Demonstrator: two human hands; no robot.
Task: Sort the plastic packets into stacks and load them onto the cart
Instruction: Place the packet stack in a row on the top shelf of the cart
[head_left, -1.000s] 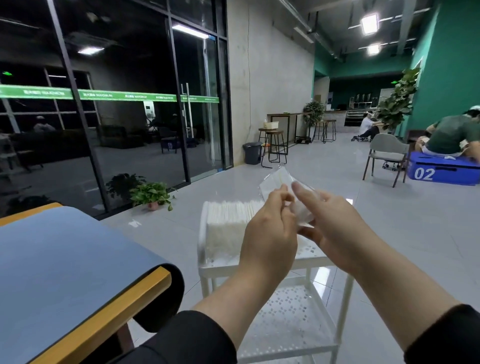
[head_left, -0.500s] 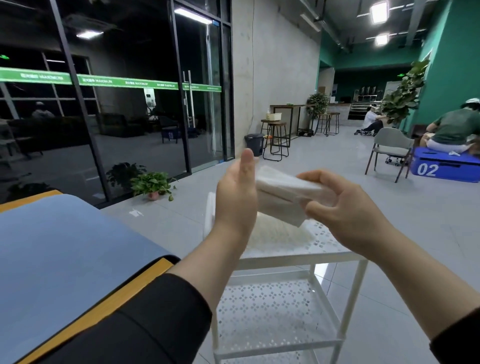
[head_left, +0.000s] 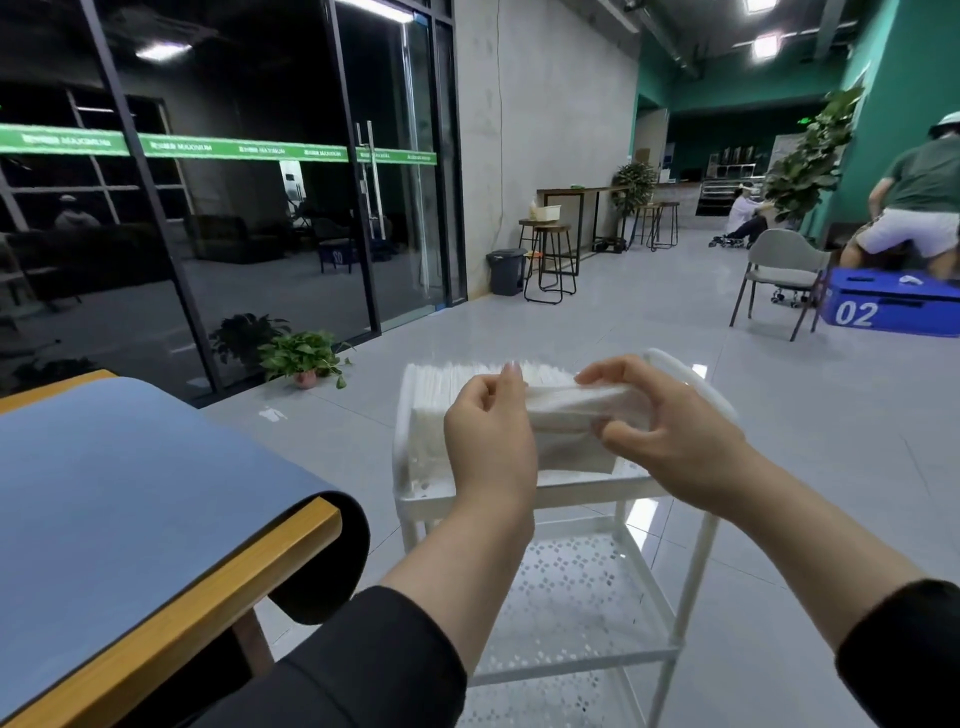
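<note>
A stack of white plastic packets (head_left: 569, 413) hangs just above the top shelf of the white cart (head_left: 519, 501). My right hand (head_left: 670, 431) grips its right end, fingers on top and thumb beneath. My left hand (head_left: 491, 436) is at the stack's left end with its fingers up against it; the contact is hidden behind the hand. A row of white packets (head_left: 457, 376) stands along the far side of the top shelf.
A table with a blue mat (head_left: 119, 493) and a wooden edge stands at my left. The cart's lower perforated shelf (head_left: 566, 597) is bare. A potted plant (head_left: 304, 358) stands by the glass wall. A chair (head_left: 779, 275), a blue box (head_left: 893, 306) and people are far right.
Both hands have come down with the stack, from chest height to just over the cart's top shelf. The stack now lies flatter. The view has tilted down toward the cart.
</note>
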